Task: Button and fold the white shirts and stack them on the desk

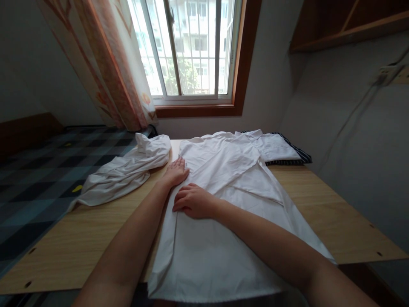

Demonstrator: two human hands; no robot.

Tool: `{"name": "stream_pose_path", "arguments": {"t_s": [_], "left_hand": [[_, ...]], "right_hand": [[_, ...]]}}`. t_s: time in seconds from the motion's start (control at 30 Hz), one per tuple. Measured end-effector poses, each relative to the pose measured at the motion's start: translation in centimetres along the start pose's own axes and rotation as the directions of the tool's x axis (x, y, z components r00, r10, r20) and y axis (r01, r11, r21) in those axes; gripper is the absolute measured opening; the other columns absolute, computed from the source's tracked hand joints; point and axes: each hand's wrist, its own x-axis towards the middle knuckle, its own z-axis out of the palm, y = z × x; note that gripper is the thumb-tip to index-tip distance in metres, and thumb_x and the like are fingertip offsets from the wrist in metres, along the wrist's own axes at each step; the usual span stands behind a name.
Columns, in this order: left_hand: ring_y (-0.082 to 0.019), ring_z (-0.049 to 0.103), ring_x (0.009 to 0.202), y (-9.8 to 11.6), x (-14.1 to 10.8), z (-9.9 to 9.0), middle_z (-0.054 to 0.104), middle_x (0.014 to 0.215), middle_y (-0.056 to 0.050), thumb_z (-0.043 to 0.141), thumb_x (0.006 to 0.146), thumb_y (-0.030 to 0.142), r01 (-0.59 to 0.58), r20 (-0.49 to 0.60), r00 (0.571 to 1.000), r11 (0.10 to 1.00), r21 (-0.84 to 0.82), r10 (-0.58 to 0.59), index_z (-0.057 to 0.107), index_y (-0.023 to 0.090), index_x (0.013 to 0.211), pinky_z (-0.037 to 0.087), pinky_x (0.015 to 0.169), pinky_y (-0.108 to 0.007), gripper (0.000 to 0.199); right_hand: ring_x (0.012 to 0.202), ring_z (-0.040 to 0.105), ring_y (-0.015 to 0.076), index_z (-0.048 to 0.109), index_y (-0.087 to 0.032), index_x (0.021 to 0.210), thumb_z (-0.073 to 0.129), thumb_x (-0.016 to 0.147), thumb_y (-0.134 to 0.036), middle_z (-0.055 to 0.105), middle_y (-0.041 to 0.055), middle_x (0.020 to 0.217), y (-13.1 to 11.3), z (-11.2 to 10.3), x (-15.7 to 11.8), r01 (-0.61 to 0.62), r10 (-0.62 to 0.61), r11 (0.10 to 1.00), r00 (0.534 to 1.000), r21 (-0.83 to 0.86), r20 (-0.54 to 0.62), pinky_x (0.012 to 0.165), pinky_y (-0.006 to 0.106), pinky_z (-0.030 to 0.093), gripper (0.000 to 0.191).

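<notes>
A white shirt (pixel 223 238) lies spread on the wooden board (pixel 319 204), its lower hem hanging over the near edge and one part folded across its upper middle. My left hand (pixel 177 171) rests flat on the shirt's left edge, fingers stretched out and pointing away from me. Closer to me, my right hand (pixel 193 201) lies on the same left edge with its fingers curled down onto the cloth. Whether those fingertips pinch the fabric is hidden.
A crumpled white cloth (pixel 121 175) lies at the left, partly over a checked bed (pixel 38 170). A folded dark striped item (pixel 303 157) sits under white fabric at the back right. A curtain (pixel 111 64) hangs beside the window.
</notes>
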Motion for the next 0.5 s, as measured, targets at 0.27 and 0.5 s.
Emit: {"name": "stream_pose_path", "arguments": {"t_s": [0.27,0.5], "left_hand": [[-0.027,0.022,0.152,0.3,-0.5,-0.6,0.024,0.163,-0.021,0.028,0.099,0.04,-0.013,0.03,0.999,1.0,-0.022,0.014,0.03,0.0,0.153,0.016,0.123,-0.038,0.068],[-0.027,0.025,0.151,0.2,-0.5,-0.6,0.027,0.162,-0.02,0.03,0.098,0.04,-0.008,0.012,1.0,1.0,-0.023,0.008,0.033,0.004,0.153,0.02,0.122,-0.039,0.065]], "right_hand": [[0.086,0.063,0.0115,0.074,-0.017,0.085,0.057,0.08,-0.001,0.071,0.0006,0.092,-6.6,-1.4,1.0,0.161,-0.279,0.906,0.923,0.392,0.266,0.089,0.018,0.046,0.024],[0.074,0.064,0.0152,0.067,-0.017,0.087,0.072,0.081,-0.017,0.073,0.0022,0.085,-9.7,-1.5,1.0,0.165,-0.257,0.953,0.887,0.256,0.384,0.065,0.023,0.045,0.008]]}}
